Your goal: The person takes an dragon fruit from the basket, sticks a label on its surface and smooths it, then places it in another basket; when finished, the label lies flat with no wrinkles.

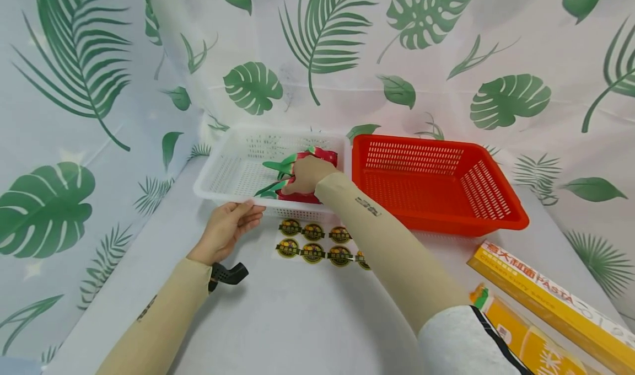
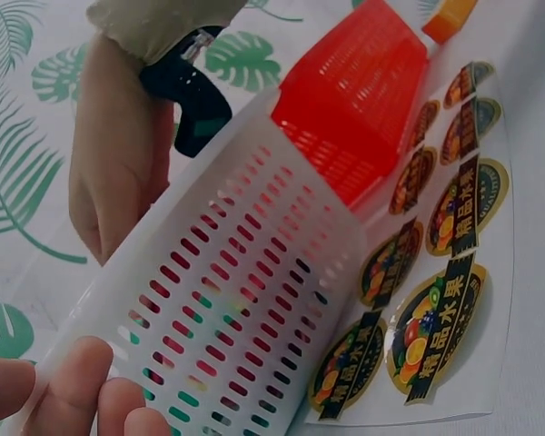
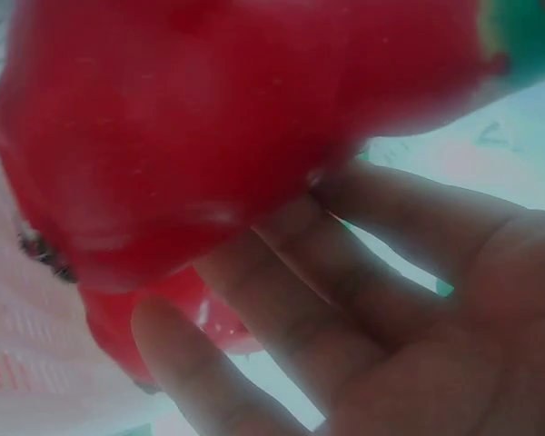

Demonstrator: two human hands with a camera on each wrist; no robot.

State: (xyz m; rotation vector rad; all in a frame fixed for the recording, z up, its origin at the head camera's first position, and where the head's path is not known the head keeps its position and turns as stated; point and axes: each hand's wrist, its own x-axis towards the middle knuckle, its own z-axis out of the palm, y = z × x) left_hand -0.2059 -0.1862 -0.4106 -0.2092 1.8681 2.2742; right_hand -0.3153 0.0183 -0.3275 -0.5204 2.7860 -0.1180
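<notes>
A white plastic basket (image 1: 223, 168) with slotted sides contains red dragon fruits with green leaf tips; one dragon fruit (image 1: 299, 197) lies near its front wall, another (image 1: 324, 155) farther back. My right hand (image 1: 311, 175) reaches into the basket. In the right wrist view its fingers curl beneath a large dragon fruit (image 3: 209, 127) and hold it, while a second dragon fruit (image 3: 118, 327) shows behind the fingertips. My left hand (image 1: 229, 229) pinches the basket's front rim, thumb on top; the left wrist view shows its fingers (image 2: 77, 386) at that rim.
A red plastic basket (image 1: 506, 209) stands directly right of the white one. Before the white basket lies a sheet of round fruit stickers (image 1: 312, 252), partly behind my right arm. At the right are a long pasta box (image 1: 545, 298) and an orange packet (image 1: 521, 331).
</notes>
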